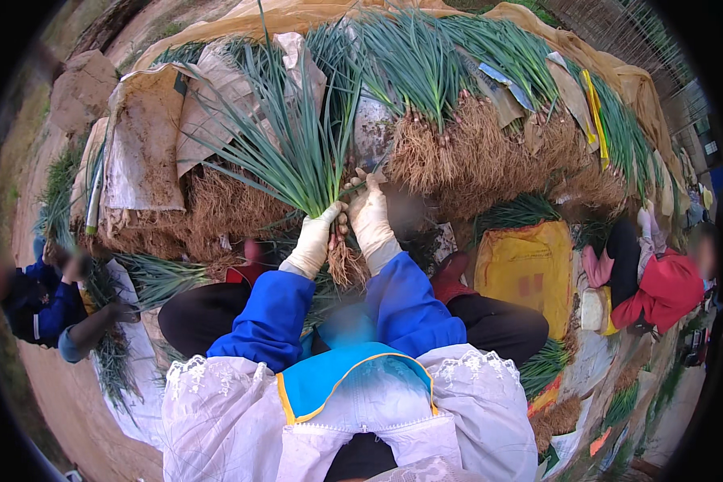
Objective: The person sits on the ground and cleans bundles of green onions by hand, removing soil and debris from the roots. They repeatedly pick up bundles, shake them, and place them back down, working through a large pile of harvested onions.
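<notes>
A bunch of green leafy plants with bulbs and brown roots (pixel 304 162) stands fanned out before me, leaves away from me. My left hand (pixel 319 235), in a pale glove, grips it at the base of the leaves, and its roots hang below. Close beside it, my right hand (pixel 370 211), also gloved, is raised at the bunch's right side with its fingers partly curled; whether it holds a stem I cannot tell. Behind my hands lies a long pile of similar plants (pixel 422 72), their brown roots (pixel 452 144) turned towards me.
A yellow woven sack (pixel 524 271) lies to the right, and more plants (pixel 162 280) lie at the left. Sacking (pixel 144 138) covers part of the pile. A person in blue (pixel 51 301) sits at far left, a person in red (pixel 663 289) at far right.
</notes>
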Available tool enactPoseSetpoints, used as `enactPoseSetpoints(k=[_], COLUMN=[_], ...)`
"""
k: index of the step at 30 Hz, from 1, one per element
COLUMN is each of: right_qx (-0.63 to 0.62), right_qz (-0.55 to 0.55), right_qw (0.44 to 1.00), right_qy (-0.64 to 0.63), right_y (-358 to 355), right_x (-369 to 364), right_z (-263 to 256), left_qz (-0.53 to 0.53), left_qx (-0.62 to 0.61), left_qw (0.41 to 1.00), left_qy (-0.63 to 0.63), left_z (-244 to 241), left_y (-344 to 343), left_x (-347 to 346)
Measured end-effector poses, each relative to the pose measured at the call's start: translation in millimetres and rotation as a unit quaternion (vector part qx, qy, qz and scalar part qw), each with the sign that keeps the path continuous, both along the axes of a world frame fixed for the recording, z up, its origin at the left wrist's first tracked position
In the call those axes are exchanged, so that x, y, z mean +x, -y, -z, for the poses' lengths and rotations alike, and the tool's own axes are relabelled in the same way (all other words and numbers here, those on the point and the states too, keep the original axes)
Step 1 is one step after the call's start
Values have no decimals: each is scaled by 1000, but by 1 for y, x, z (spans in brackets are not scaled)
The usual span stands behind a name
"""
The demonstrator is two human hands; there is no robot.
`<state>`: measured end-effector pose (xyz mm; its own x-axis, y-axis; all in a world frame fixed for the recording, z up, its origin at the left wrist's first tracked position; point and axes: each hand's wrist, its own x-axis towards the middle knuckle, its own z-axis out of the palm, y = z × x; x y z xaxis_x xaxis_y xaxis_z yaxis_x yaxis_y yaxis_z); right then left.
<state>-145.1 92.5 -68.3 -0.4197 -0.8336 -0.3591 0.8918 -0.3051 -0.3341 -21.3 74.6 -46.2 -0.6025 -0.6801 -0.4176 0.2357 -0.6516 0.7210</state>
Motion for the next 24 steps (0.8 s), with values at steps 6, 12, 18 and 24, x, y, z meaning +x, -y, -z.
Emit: enactPoseSetpoints(k=[6, 12, 18, 24], right_qx=[8, 418, 296, 232], right_qz=[-37, -181, -187, -72], right_qw=[989, 507, 712, 623], right_qy=[-142, -732, -609, -744], right_y=[8, 72, 117, 44], right_x=[-11, -34, -77, -178], right_z=[-27, -18, 24, -76], left_qz=[-9, -32, -29, -74], left_qx=[-22, -103, -57, 23], left_qw=[996, 963, 963, 944], left_qy=[-87, -246, -262, -322], left_z=[-9, -55, -46, -57], left_y=[1, 17, 46, 38], left_x=[11, 14, 7, 15])
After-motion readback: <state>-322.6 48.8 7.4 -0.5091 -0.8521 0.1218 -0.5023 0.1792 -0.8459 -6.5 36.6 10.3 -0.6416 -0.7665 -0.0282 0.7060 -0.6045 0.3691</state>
